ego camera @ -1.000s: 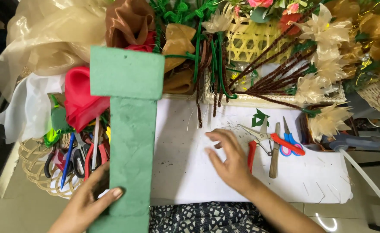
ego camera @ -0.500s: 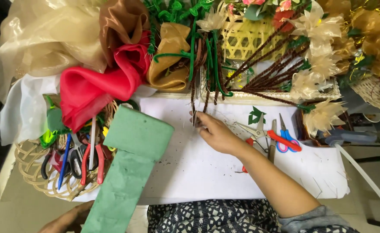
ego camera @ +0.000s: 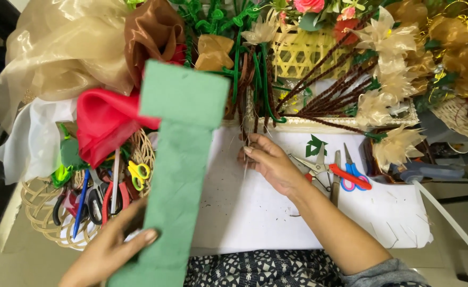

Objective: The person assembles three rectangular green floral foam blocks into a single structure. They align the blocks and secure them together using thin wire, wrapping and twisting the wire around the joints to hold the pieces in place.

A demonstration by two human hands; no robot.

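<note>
Green foam block (ego camera: 178,175), T-shaped and easily the biggest thing I have in view, runs with its long axis from 6 o'clock up to 12 o'clock, the wide crossbar at the top over the red fabric (ego camera: 103,130). Its surface looks matte, grainy and soft-edged, like dense floral foam. My left hand (ego camera: 109,250) holds it at the lower stem from the 7 o'clock side, thumb pressed flat across the front face, the other fingers hidden behind it.

Under everything lies a white sheet (ego camera: 255,207) on the table, smooth paper flecked with dark crumbs, its right edge snipped into tabs. At 9 o'clock of the block sits a woven basket (ego camera: 45,212), open cane loops, full of scissors and pens with coloured handles.

My right hand (ego camera: 274,165) is at 3 o'clock of the block, close to it but apart, fingers pinched narrowly around a thin pale wire stem (ego camera: 246,157) that stands nearly upright. The bundle of brown and green fuzzy stems (ego camera: 260,90) lies just above it at 12 o'clock, so the right hand is the nearer one to them. Red-and-blue scissors (ego camera: 351,172) and pliers (ego camera: 314,165) rest at its 3 o'clock.
</note>
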